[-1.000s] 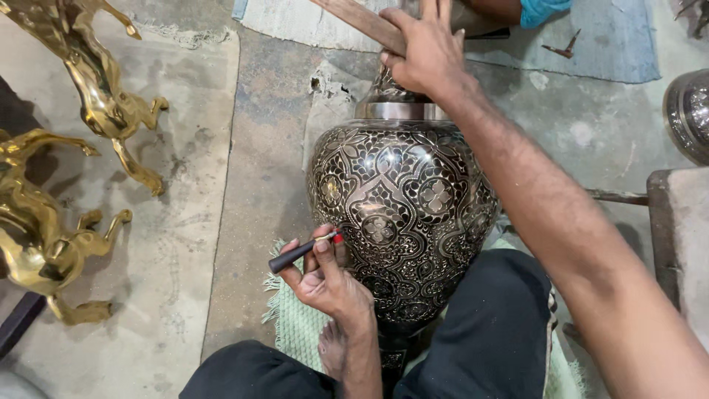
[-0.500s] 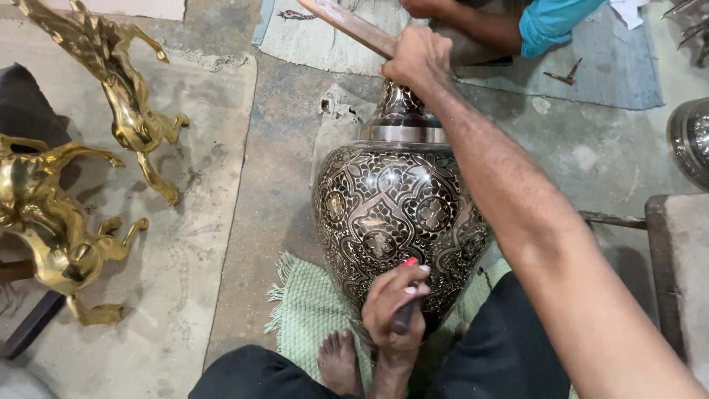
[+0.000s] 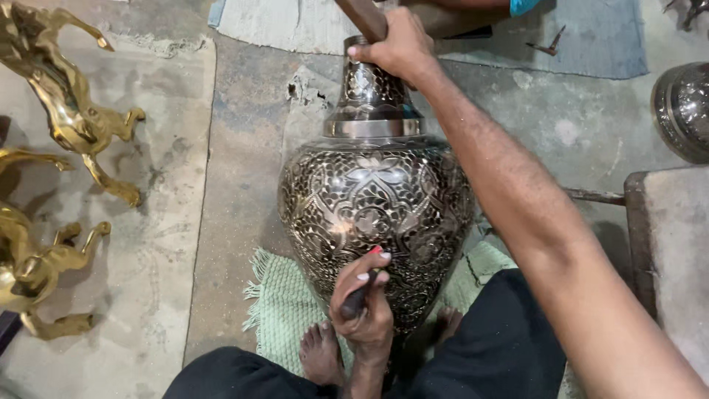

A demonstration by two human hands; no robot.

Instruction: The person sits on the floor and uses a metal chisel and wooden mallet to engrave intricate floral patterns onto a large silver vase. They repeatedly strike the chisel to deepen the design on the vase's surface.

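A grey, stained concrete floor (image 3: 244, 148) fills the view, and the person sits on it with black-trousered legs (image 3: 487, 355) drawn up at the bottom edge. Between the legs lies a large engraved metal vase (image 3: 377, 214), dark with bright silver floral and scale patterning, its rounded belly toward the person and its narrow neck pointing away. A plain polished band rings the shoulder below the neck. The belly rests over a pale green woven mat (image 3: 284, 310) with a fringed edge, and bare feet (image 3: 321, 351) press in beside the lower part of the vase.

To the left, well apart from the vase, stand brass horse figures (image 3: 70, 111), one rearing near the top and others lower down by the frame edge. At the right edge sits a round metal vessel (image 3: 683, 111), partly cut off, above a flat grey slab (image 3: 676, 244).

The right hand (image 3: 399, 48) reaches across the whole vase and closes over the top of its neck, just beside a brown wooden handle (image 3: 362, 16); whether it touches the handle I cannot tell. The left hand (image 3: 365, 299) is curled tight around a small dark engraving tool (image 3: 362, 295) with a red tip, held like a pen, the tip touching the lower belly of the vase.
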